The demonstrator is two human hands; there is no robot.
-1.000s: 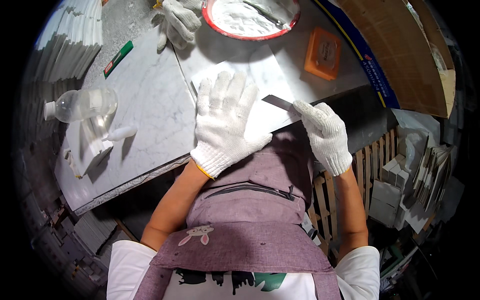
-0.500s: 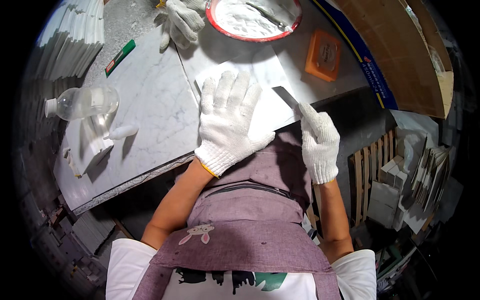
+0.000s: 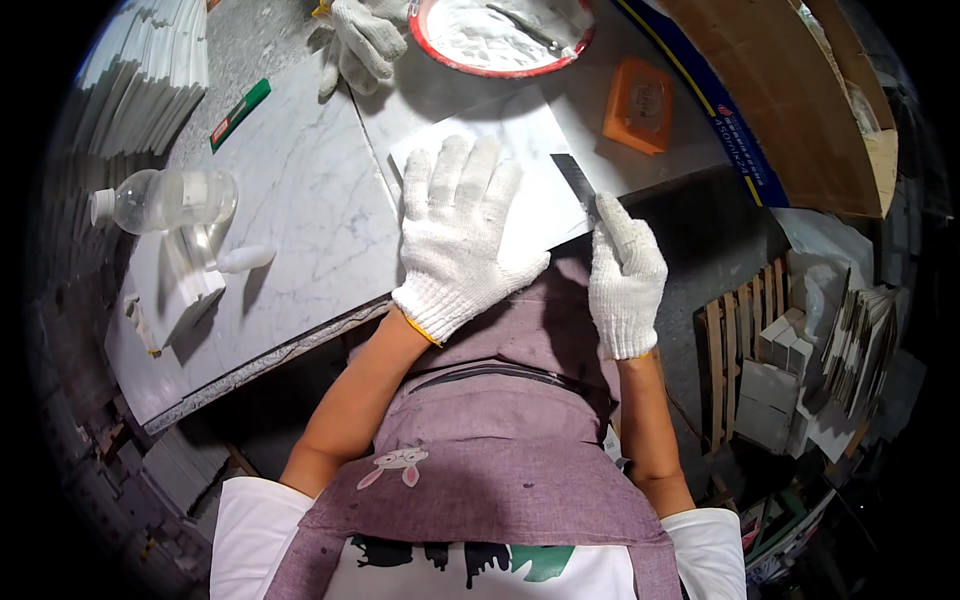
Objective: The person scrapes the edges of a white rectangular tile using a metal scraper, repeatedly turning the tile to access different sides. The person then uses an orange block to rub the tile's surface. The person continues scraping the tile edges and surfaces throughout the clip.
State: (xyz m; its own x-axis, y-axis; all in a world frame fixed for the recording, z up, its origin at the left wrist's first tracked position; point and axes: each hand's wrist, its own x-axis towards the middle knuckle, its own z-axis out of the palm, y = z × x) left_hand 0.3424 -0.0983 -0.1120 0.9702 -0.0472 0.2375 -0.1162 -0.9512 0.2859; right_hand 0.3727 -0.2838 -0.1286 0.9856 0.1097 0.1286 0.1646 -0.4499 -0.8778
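Observation:
My left hand (image 3: 455, 235), in a white knitted glove, lies flat with fingers stretched on a pale marble-look tile (image 3: 540, 130). The tile rests on the work table near its front edge. In my gloved right hand (image 3: 628, 285) is a thin, flat metal blade (image 3: 571, 178), its grey strip pointing up and left along the tile's right edge. The fingers hide the blade's lower end, so I cannot tell whether it has a handle or exactly how it touches the tile.
Beyond the tile stands a red-rimmed bowl (image 3: 428, 52) of white powder or paste with a tool in it. An orange box (image 3: 638, 105) and cardboard carton (image 3: 800, 100) are right. Leftward lie a clear bottle (image 3: 175, 202), green box (image 3: 240, 115) and spare gloves (image 3: 365, 45).
My right hand has moved slightly left with the blade, which now looks darker and more steeply angled. My left hand stays spread on the tile.

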